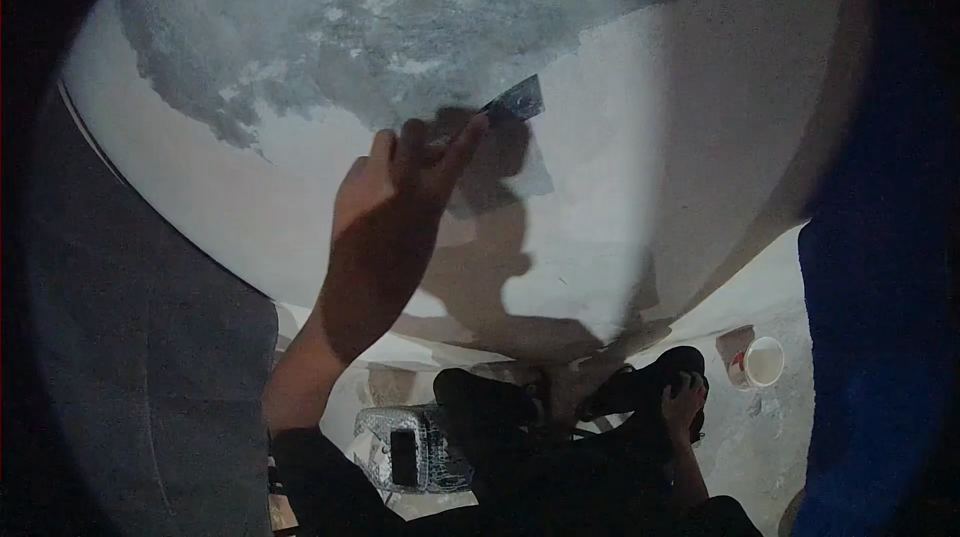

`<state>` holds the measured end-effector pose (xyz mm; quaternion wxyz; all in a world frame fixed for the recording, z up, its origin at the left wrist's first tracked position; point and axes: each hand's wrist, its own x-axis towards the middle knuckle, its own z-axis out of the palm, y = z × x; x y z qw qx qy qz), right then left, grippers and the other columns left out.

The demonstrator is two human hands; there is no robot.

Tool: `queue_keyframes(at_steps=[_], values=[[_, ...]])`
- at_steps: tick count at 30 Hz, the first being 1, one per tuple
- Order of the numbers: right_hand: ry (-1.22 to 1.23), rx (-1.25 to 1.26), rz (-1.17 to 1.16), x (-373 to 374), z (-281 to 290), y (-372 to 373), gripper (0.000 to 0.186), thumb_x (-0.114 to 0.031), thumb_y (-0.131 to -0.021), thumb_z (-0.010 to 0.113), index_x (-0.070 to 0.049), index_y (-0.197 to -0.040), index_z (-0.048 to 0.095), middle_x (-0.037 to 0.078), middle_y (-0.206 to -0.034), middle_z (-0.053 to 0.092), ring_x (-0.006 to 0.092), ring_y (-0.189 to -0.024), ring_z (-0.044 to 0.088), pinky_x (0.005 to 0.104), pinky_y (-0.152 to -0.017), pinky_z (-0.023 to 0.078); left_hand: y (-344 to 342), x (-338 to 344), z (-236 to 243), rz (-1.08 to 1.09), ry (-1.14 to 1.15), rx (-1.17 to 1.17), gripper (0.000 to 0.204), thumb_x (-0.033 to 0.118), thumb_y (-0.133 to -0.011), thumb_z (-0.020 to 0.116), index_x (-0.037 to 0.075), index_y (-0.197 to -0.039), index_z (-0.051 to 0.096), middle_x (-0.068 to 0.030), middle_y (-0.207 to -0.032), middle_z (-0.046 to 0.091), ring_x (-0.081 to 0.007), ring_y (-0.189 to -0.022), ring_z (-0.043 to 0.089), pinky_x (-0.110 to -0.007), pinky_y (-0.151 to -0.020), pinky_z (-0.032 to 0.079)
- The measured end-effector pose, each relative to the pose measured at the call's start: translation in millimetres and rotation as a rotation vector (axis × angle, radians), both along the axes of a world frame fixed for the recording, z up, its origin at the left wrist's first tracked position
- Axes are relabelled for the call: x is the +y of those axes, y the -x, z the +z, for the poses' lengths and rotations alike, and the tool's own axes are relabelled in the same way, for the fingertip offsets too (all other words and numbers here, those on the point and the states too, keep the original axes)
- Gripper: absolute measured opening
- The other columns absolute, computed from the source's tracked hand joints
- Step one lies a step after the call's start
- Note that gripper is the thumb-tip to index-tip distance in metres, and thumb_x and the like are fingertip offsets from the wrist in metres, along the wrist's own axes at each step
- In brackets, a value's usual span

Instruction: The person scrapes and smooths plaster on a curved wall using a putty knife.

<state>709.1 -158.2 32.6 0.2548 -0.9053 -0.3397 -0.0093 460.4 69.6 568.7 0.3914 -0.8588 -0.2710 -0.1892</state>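
Observation:
My left hand (405,182) reaches up to a broad white curved surface (590,247), its fingers closed on a thin, dark, straight-edged piece (517,100) that looks like a flat scraper. That piece lies against or very close to the surface, at the lower border of a mottled grey coating (390,17). Shadows of my hand and head fall across the white part below it. My right hand (685,402) rests on my dark-clothed right knee with fingers spread, holding nothing I can see.
A small white bucket (763,363) stands on the floor at the right. By my left leg sits a silvery, wrapped-looking box (440,450) with a dark rectangular object (404,458) on it. Dark grey material (190,357) borders the left, blue material (880,337) the right.

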Motion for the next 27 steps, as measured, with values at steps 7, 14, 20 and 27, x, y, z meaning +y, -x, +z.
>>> queue_keyframes(at_steps=[7,14,20,27], values=[[-0.123,-0.082,0.009,-3,-16,-5,0.046,-0.024,-0.073,0.065,-0.009,-0.115,0.051,0.02,-0.126,0.042,0.0387,-0.12,0.038,0.0534,-0.097,0.032,16,0,8,0.173,0.036,0.051,0.066,-0.004,-0.074,0.06,0.025,-0.131,0.048,-0.013,-0.093,0.054,-0.0255,-0.077,0.056,-0.033,-0.062,0.052],[-0.041,-0.004,-0.034,1,-3,4,0.046,-0.021,-0.072,0.065,-0.007,-0.114,0.051,0.021,-0.125,0.043,0.0397,-0.116,0.041,0.0522,-0.097,0.033,-3,22,-10,-0.235,-0.017,-0.103,0.061,0.003,-0.079,0.061,0.025,-0.134,0.044,-0.0089,-0.087,0.054,-0.02,-0.074,0.055,-0.031,-0.067,0.051],[-0.065,-0.006,0.001,6,4,11,0.045,-0.02,-0.072,0.067,-0.007,-0.112,0.052,0.02,-0.124,0.044,0.0387,-0.116,0.041,0.0517,-0.096,0.035,42,24,-3,-0.226,0.126,-0.059,0.048,0.001,-0.083,0.055,0.009,-0.129,0.043,-0.0164,-0.087,0.058,-0.0303,-0.068,0.056,-0.04,-0.07,0.05],[-0.046,-0.027,-0.061,2,6,6,0.042,-0.019,-0.072,0.067,-0.009,-0.11,0.053,0.019,-0.122,0.046,0.0385,-0.114,0.043,0.0506,-0.095,0.036,39,40,-13,-0.289,0.551,-0.224,0.015,0.013,-0.092,0.051,0.001,-0.1,0.051,-0.0188,-0.079,0.06,-0.032,-0.069,0.061,-0.039,-0.057,0.048]])
